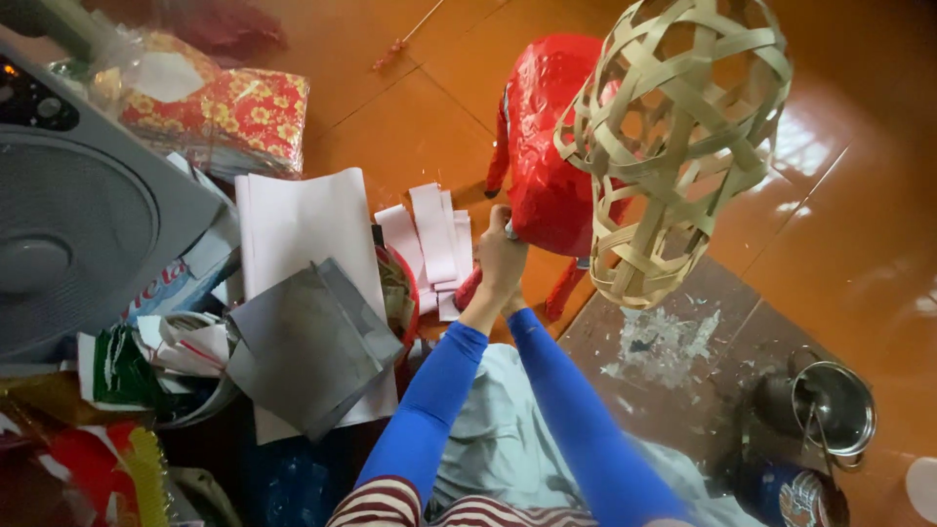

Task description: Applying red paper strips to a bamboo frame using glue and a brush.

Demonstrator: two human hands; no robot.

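Orange glossy floor (859, 195), paper scraps; hands (500, 256) clasped tog. on red figure (542, 146).

Both hands (501, 256) grip a red paper figure (544, 146).

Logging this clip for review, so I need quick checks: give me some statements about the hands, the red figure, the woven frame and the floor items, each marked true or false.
1. Both sleeves are blue. True.
2. The red paper-covered figure lies flat on the floor. False: it stands on its legs.
3. The woven bamboo frame is bare, uncovered strips. True.
4. The left hand rests on the fan. False: it touches the red figure.
5. White paper strips lie on the floor. True.
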